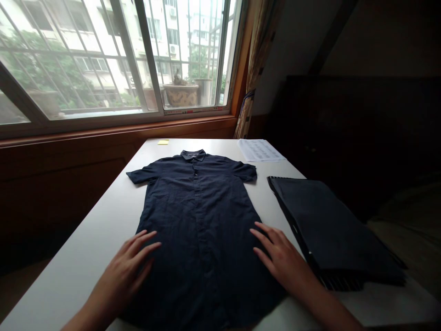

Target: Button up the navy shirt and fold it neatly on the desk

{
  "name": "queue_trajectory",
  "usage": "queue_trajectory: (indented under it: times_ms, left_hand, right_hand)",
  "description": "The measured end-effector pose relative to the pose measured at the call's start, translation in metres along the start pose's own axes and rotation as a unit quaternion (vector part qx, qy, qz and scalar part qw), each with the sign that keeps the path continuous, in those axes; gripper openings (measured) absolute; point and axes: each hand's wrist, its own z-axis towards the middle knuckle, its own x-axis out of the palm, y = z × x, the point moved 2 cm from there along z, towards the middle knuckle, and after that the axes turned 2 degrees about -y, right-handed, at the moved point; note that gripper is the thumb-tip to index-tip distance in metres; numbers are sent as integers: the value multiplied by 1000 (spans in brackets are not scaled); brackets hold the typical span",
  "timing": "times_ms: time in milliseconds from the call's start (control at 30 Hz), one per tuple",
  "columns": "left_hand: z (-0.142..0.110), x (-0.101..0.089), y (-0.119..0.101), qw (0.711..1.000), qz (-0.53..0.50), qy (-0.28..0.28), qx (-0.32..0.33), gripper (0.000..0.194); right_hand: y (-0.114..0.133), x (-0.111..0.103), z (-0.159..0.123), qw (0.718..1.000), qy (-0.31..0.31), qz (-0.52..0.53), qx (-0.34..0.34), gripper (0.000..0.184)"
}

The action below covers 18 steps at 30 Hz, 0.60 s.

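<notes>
A dark navy short-sleeved shirt [198,207] lies spread out, front up, with its collar toward the window and its hem toward me. Over the shirt's left edge is my left hand [132,259], fingers apart and holding nothing. My right hand [277,250] is at the opposite edge, its fingers also spread, with nothing in them. Whether the fingertips press on the cloth or hover just above it, I cannot tell. The shirt's buttoned front runs down the middle, and both sleeves point outward.
The white table [93,230] carries a stack of folded dark cloth [334,225] with striped edges on the right. Printed papers [261,150] lie at the far right corner, a yellow sticky note [163,142] at the far left. Beyond stand a barred window [113,59] and a tied curtain [253,69].
</notes>
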Motion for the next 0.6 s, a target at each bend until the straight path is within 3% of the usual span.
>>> queue_trajectory:
  times_ms: [133, 367, 500, 600]
  left_hand:
    - [-12, 1, 41, 995, -27, -25, -97, 41]
    - [-11, 4, 56, 968, -140, 46, -205, 51]
    - [-25, -2, 60, 955, -173, 126, -203, 39]
    - [-55, -3, 61, 945, -183, 198, -186, 35]
  right_hand:
    - [-28, 8, 6, 997, -42, 37, 62, 41]
    - [-36, 6, 17, 980, -1, 147, 132, 48]
    - [-30, -12, 6, 965, 122, 215, 90, 48]
    - [-21, -29, -15, 921, 267, 279, 56, 52]
